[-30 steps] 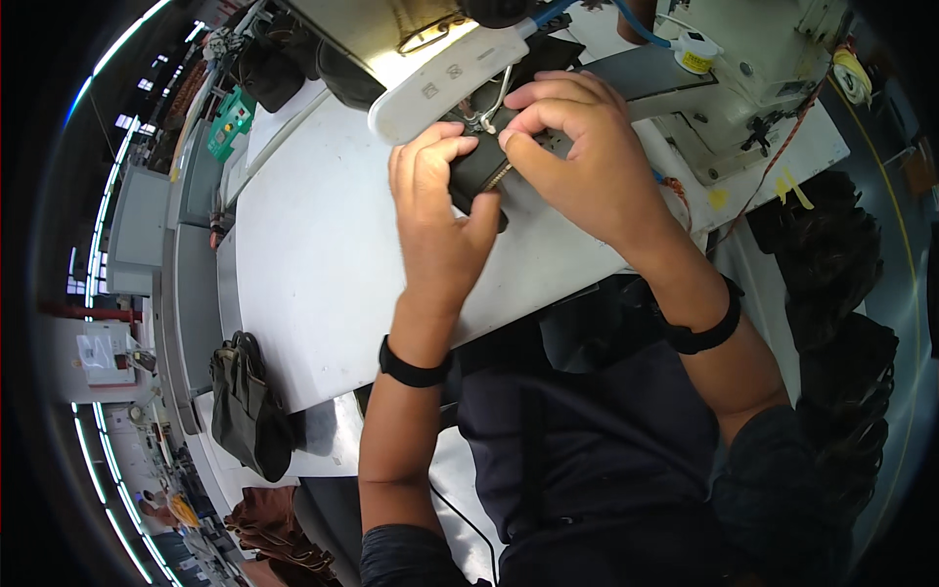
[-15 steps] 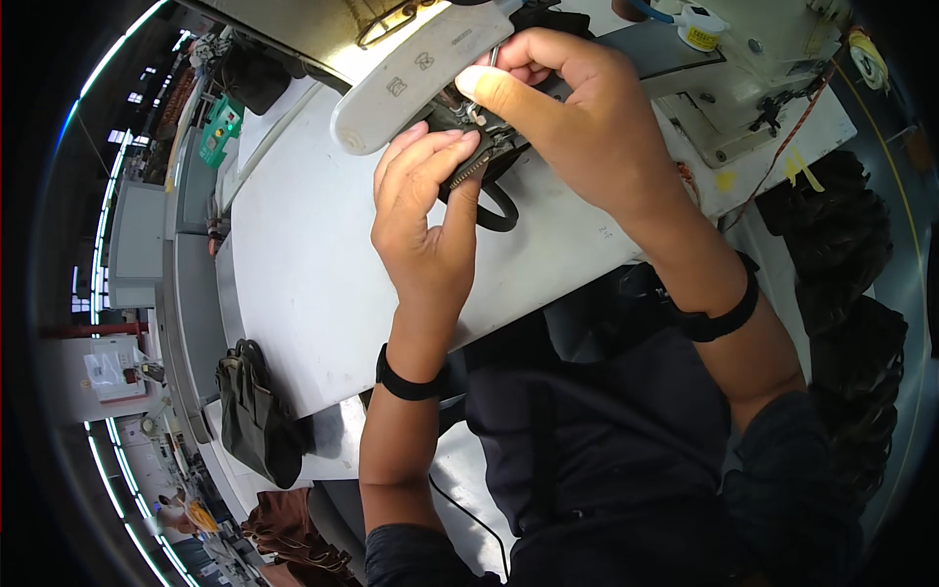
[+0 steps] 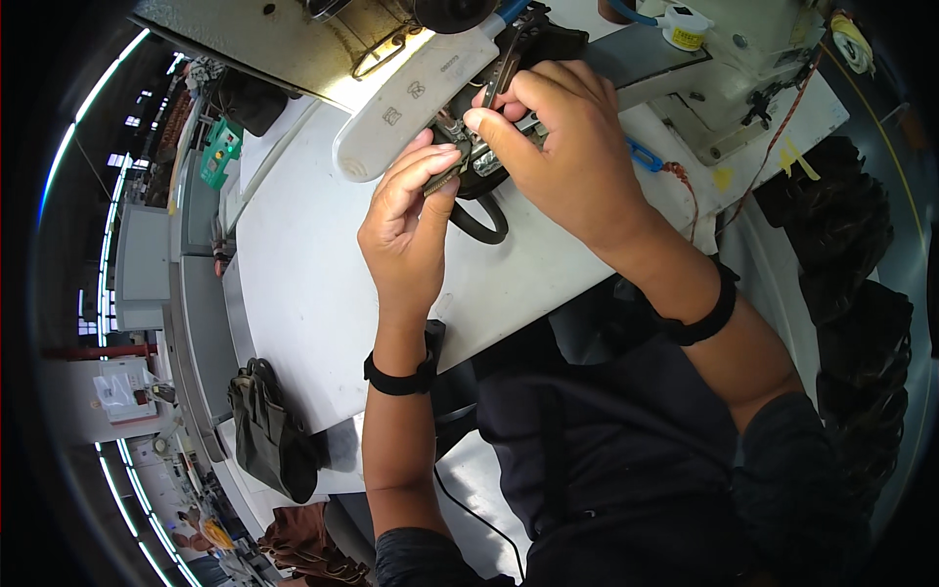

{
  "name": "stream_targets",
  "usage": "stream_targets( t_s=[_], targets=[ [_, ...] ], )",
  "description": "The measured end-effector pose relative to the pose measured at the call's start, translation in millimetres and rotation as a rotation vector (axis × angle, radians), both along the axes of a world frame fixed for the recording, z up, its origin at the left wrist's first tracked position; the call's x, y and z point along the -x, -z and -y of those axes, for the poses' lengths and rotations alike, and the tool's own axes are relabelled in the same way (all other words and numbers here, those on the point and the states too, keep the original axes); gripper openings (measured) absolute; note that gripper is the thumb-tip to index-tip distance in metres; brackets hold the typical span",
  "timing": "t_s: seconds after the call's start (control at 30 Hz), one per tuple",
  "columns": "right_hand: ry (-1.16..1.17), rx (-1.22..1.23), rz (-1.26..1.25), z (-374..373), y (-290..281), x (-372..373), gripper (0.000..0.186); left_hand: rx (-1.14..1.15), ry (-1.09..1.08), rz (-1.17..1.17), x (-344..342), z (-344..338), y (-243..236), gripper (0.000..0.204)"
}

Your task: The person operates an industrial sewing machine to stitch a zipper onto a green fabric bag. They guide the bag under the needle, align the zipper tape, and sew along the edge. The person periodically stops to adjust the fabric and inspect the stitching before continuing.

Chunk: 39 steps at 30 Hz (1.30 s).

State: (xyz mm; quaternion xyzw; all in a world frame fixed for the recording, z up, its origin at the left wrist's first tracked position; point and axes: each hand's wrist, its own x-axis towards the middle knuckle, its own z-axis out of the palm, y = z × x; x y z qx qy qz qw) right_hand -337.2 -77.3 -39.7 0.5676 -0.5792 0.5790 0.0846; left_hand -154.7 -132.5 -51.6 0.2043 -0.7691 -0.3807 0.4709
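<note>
Just in front of the sewing machine's grey-white cover [image 3: 411,103], my left hand [image 3: 406,230] is closed on the edge of a dark olive fabric piece, where a zipper [image 3: 442,182] shows metal teeth. My right hand [image 3: 577,147] pinches a dark strip [image 3: 502,78] that rises beside the cover's right end; whether it is part of the same zipper I cannot tell. Between my hands the fabric is bunched around metal machine parts [image 3: 456,127], and the needle area is partly hidden. A dark loop-shaped strap [image 3: 501,227] hangs from the piece onto the white tabletop [image 3: 333,293].
A dark olive bag [image 3: 269,430] rests at the table's left end. Near my right wrist is a blue-handled tool [image 3: 643,155] with a red cord. A white spool-like container [image 3: 687,29] stands at the back right. Dark pieces [image 3: 851,362] are piled at the far right.
My right hand has moved up slightly, and more of the dark strip now shows above its fingers. My left hand has shifted a little left and down. The blue-handled tool has come into sight.
</note>
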Motion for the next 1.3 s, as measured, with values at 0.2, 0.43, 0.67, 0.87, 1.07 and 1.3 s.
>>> stream_targets(
  t_s=[0.2,0.43,0.67,0.87,1.07,1.3],
  targets=[
    [0.043,0.129,-0.050,-24,4,3,0.011,0.305,-0.121,0.112,-4,-6,4,0.036],
    [-0.736,-0.454,1.031,-50,3,-3,0.030,0.379,-0.121,0.166,-4,-9,2,0.038],
    [-0.804,-0.461,1.287,-42,2,-13,0.031,0.388,-0.075,0.194,-8,-9,-4,0.030],
    [-0.811,-0.371,1.268,-40,11,-16,0.028,0.285,-0.088,0.160,-5,-11,-4,0.030],
    [-0.817,-0.258,1.135,-41,20,-21,0.022,0.279,-0.148,0.146,0,-18,-2,0.032],
    [-0.749,-0.259,1.113,-37,25,-23,0.022,0.708,-0.323,0.349,1,-26,-20,0.031]
  ],
)
